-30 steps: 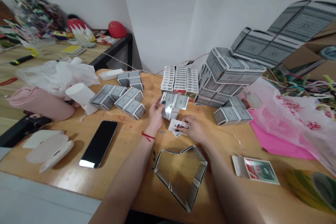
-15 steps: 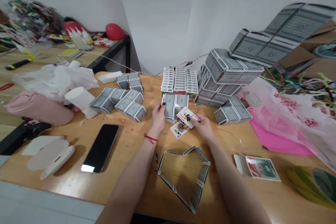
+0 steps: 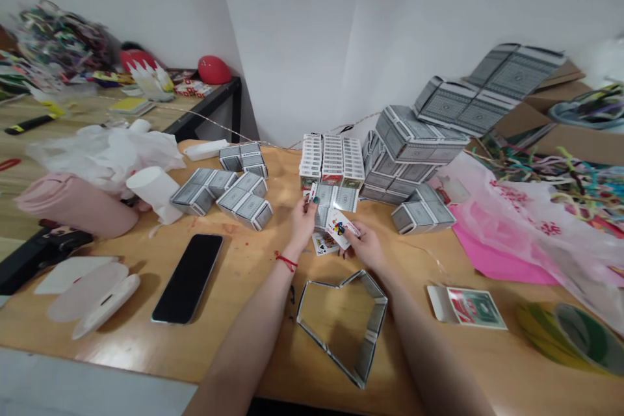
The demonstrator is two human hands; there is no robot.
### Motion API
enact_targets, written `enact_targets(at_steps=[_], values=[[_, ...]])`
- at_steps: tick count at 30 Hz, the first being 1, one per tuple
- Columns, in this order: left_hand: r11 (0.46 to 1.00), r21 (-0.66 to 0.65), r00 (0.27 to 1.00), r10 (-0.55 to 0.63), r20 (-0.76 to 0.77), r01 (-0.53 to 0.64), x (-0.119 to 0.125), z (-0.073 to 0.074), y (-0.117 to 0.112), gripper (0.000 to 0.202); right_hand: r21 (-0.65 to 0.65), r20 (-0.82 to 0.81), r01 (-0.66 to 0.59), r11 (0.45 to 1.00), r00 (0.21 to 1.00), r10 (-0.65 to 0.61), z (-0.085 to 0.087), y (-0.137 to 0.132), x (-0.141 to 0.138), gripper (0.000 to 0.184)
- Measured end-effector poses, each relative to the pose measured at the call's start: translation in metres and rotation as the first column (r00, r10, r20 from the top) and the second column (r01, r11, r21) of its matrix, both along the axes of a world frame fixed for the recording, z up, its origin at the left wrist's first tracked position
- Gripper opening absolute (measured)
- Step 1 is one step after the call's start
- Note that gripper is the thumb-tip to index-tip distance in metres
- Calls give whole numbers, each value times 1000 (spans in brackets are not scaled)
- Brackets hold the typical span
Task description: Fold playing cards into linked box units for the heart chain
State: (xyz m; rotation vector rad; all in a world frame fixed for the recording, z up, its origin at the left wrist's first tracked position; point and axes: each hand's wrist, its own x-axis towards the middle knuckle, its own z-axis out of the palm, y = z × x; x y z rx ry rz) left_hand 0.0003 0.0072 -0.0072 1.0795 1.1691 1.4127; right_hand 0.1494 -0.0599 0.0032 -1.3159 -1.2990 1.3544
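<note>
My left hand [image 3: 303, 221], with a red string on its wrist, pinches the left edge of a grey-backed playing-card piece [image 3: 322, 200]. My right hand [image 3: 366, 244] holds a joker card [image 3: 335, 227] face up, its left part overlapping the lower end of that piece. Under the joker a king card [image 3: 322, 245] sticks out; whether my right fingers grip it too, I cannot tell. Between my forearms stands an angular, notched frame [image 3: 376, 315] built of joined cards. Just behind my hands are rows of upright cards in boxes [image 3: 332, 157].
Grey card blocks [image 3: 418, 138] form a tall leaning stack at back right; a smaller block [image 3: 423, 209] stands before it. More blocks [image 3: 245, 199] sit left, near a phone [image 3: 188, 279]. An open card box [image 3: 475, 307] and a tape roll [image 3: 568, 337] lie right.
The joker in my right hand has moved down-left and turned steeper, covering more of the king. My left hand keeps its pinch on the grey-backed piece. The whole view has shifted slightly.
</note>
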Motion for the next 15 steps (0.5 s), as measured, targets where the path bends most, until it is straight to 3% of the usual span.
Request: enact_targets(at_steps=[5, 9, 15], values=[[995, -30, 996, -94, 1, 94, -1, 2, -2, 29, 34, 80, 2, 999, 997, -5, -6, -2, -1, 28], [994, -58, 996, -90, -4, 89, -4, 4, -2, 26, 5, 92, -103, 995, 991, 102, -6, 3, 3, 25], [993, -60, 994, -106, -18, 105, -7, 3, 0, 26, -59, 38, -85, 995, 995, 88, -4, 7, 5, 27]])
